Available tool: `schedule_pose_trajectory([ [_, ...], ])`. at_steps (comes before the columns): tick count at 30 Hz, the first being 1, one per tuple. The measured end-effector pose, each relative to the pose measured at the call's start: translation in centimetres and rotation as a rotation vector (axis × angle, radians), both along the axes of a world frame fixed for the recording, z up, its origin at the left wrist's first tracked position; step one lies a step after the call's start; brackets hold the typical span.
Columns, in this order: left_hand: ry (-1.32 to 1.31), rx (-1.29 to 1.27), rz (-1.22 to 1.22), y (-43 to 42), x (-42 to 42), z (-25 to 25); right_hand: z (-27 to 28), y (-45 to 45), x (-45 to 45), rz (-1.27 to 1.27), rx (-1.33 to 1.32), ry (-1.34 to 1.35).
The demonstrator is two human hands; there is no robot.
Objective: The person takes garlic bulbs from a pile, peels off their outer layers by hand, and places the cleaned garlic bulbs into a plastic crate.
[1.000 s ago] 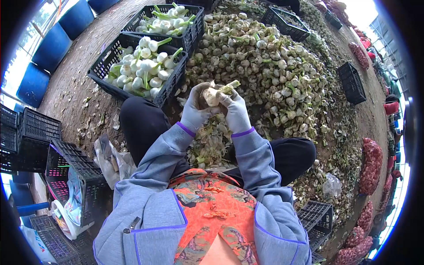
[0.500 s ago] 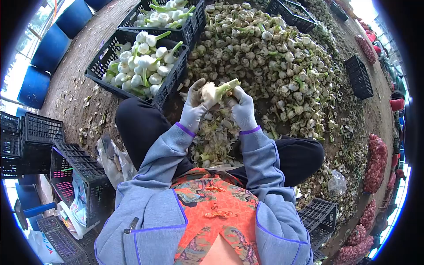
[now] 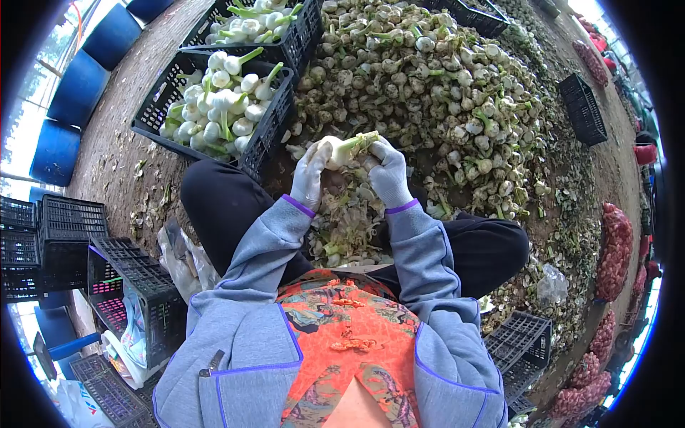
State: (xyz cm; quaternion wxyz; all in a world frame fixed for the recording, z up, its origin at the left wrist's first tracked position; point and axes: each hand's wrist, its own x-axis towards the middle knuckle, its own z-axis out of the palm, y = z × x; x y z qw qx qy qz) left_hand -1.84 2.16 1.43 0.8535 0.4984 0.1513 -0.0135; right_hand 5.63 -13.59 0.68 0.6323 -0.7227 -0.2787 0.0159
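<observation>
A garlic bulb [image 3: 338,153] with a thick pale-green stem is held up between my gloved hands, over the ground in front of my lap. My left hand [image 3: 310,175] is closed round the bulb end. My right hand [image 3: 388,172] has its fingers closed at the cut-looking end of the stem; whether it also holds a small tool is hidden. Below them lies a heap of peeled skins and trimmings [image 3: 349,225]. Beyond, to the right, spreads a large pile of untrimmed garlic [image 3: 428,100]. A black crate [image 3: 267,135] of cleaned white garlic bulbs [image 3: 225,107] stands at the left.
Behind that crate is another filled crate [image 3: 307,36]. Blue barrels [image 3: 57,152] line the left side. Black crates [image 3: 135,285] stand by my left side, one [image 3: 521,349] by my right and one [image 3: 584,110] farther off. Red mesh sacks [image 3: 612,253] lie along the right.
The bulb has turned, so its round white side shows more than its roots, and the stem lies flatter. My left fingers have wrapped farther over the bulb. The view has shifted slightly.
</observation>
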Motion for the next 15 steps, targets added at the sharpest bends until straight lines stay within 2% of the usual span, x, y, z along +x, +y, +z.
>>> schedule_pose_trajectory([
  [1, -0.002, 0.003, 0.001, 0.2, 0.3, -0.6, -0.1, 0.2, -0.1, 0.001, 0.003, -0.002],
  [3, -0.071, 0.026, -0.041, 0.4, 0.7, -1.3, -0.2, 0.5, -0.6, -0.021, 0.184, 0.324],
  [4, -0.069, 0.027, -0.044, -0.3, 0.9, -1.5, -0.7, 0.5, -0.6, -0.047, 0.193, 0.294],
  [5, -0.214, 0.256, 0.098, -1.6, 1.1, -1.8, -0.9, 0.4, -0.7, -0.051, 0.194, 0.296],
  [6, -0.360, 0.484, 0.241, -2.3, 1.2, -1.9, -0.7, 0.4, -0.9, -0.047, 0.234, 0.421],
  [7, -0.360, 0.485, 0.238, -2.1, 1.1, -1.9, -0.6, 0.3, -1.0, -0.039, 0.274, 0.543],
  [9, -0.256, 0.282, 0.187, -1.0, 0.8, -1.7, -0.7, 0.1, -1.0, 0.007, 0.363, 0.585],
  [11, -0.213, 0.253, 0.142, 0.1, 0.8, -2.1, -0.8, -0.3, -0.9, 0.129, 0.442, 0.657],
  [13, -0.057, 0.056, 0.007, 0.8, 0.8, -1.9, -0.3, -0.6, -1.0, 0.154, 0.410, 0.636],
  [14, -0.012, -0.106, -0.168, 2.7, 0.8, -3.4, -0.1, -0.8, -1.0, 0.156, 0.388, 0.614],
  [15, -0.012, -0.105, -0.169, 2.0, 0.8, -3.1, 0.1, -0.9, -1.1, 0.157, 0.365, 0.594],
])
